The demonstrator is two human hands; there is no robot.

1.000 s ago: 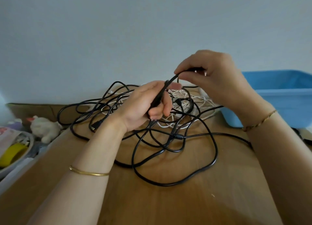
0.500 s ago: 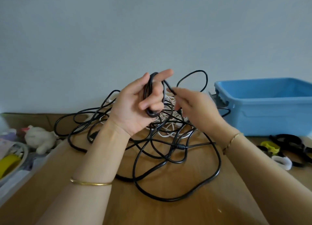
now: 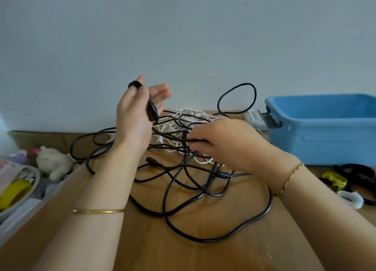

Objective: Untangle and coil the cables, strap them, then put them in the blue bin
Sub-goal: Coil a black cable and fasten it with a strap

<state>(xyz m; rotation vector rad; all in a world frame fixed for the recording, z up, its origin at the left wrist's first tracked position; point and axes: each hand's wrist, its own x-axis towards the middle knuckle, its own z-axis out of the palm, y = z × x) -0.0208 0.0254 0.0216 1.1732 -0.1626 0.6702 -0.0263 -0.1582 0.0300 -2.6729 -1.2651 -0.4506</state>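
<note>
A tangle of black cable (image 3: 205,191) sprawls over the wooden table (image 3: 183,250), with a white cable (image 3: 183,116) heaped behind it. My left hand (image 3: 134,120) is raised above the tangle and holds a small coil of the black cable (image 3: 152,112), looped over the thumb and across the palm. My right hand (image 3: 225,144) is low in the tangle, its fingertips pinching a black strand; the hand is blurred. One black loop (image 3: 237,98) stands up behind it. The blue bin (image 3: 325,136) sits at the right, apart from both hands.
Yellow (image 3: 333,179), white (image 3: 350,199) and black straps (image 3: 362,173) lie in front of the bin. At the left edge are a tray with a yellow tape roll (image 3: 14,191) and a pale plush toy (image 3: 53,160). A white object (image 3: 254,118) lies beside the bin.
My right hand has dropped from beside the left hand down into the tangle. My left hand has turned its back toward me with the coil still on it.
</note>
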